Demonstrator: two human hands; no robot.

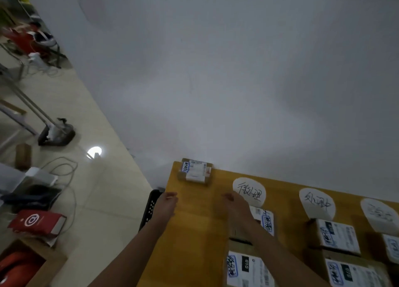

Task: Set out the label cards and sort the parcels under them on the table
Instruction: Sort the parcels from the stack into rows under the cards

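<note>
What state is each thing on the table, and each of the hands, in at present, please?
Left hand: empty, fingers relaxed.
Right hand: blurred, apparently empty.
Small parcel: lying flat, alone at the far corner.
Label cards: three laid flat in a row.
Other parcels: label up, lined below the cards.

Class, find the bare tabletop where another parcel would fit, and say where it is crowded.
Free: the table's left strip, between the corner parcel, the table edge and the parcels under the first card; the left hand and right hand flank it. Crowded: rightward, around the second card and third card.
</note>
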